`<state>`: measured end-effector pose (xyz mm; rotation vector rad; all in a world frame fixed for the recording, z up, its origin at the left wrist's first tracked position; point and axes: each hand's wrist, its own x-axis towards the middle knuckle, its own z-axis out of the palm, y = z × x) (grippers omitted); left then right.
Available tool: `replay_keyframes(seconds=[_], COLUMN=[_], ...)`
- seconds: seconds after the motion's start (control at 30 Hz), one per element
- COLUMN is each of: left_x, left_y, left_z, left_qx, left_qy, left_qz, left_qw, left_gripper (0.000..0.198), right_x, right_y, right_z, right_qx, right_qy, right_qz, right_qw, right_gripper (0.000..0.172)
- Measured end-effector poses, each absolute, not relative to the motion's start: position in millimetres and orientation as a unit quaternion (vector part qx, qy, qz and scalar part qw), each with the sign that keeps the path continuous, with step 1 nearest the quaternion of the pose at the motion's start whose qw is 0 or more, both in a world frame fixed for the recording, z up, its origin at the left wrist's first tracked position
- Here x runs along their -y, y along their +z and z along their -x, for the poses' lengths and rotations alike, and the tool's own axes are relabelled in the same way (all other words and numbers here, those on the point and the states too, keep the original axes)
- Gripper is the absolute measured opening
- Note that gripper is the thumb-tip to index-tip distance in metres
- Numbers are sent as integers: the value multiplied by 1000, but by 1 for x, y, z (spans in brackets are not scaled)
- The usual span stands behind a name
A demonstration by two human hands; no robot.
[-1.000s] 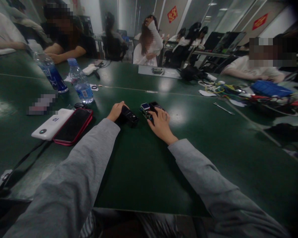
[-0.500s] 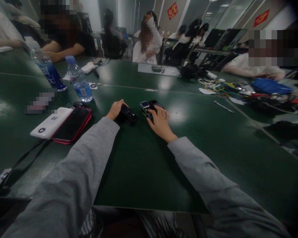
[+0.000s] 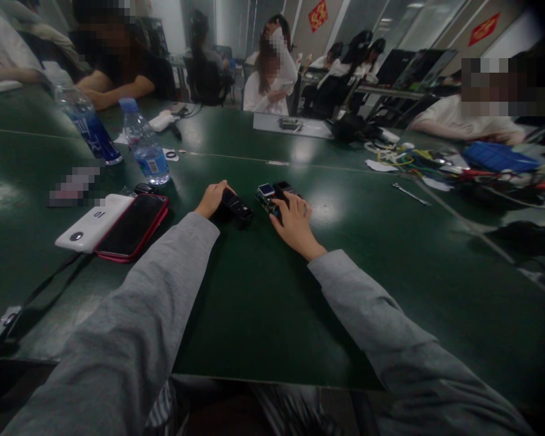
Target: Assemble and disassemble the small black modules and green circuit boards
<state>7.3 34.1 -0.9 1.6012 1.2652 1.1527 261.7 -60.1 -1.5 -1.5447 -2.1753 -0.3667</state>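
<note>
My left hand (image 3: 211, 200) is closed around the far left end of a black, box-like plastic case (image 3: 240, 212) with small pale markings on its top. To the right lies a green circuit board (image 3: 264, 201) that carries a small square screen (image 3: 266, 189). Against its far right side is a second black case (image 3: 282, 186). My right hand (image 3: 295, 224) bends over both, thumb at the board's near edge and fingers across the board and the second case. The fingers hide most of that case. A narrow strip of green table separates the two hands' things.
Left of my arm lie a red-cased phone (image 3: 134, 230), a white power bank (image 3: 93, 221) and a black fob (image 3: 146, 188). Two bottles, one a water bottle (image 3: 148, 148), stand behind. A wrench (image 3: 411, 194) and tangled cables (image 3: 404, 156) lie right. Other people sit around the table.
The view shifts very slightly. Both hands stay at their pieces, and the right fingers move a little over the circuit board.
</note>
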Motion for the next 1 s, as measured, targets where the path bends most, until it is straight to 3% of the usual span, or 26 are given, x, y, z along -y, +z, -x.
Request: replay_keyframes(seconds=[1.0], left_x=[-31], left_y=[2], left_z=[-9], left_qx=[-504], left_qy=[452], left_qz=[-627], left_qw=[385], left_gripper=[53], right_x=[62], right_y=[2], right_z=[-261], right_qx=[791], right_qy=[-120], right_qz=[558], right_qw=[221], right_gripper=[40])
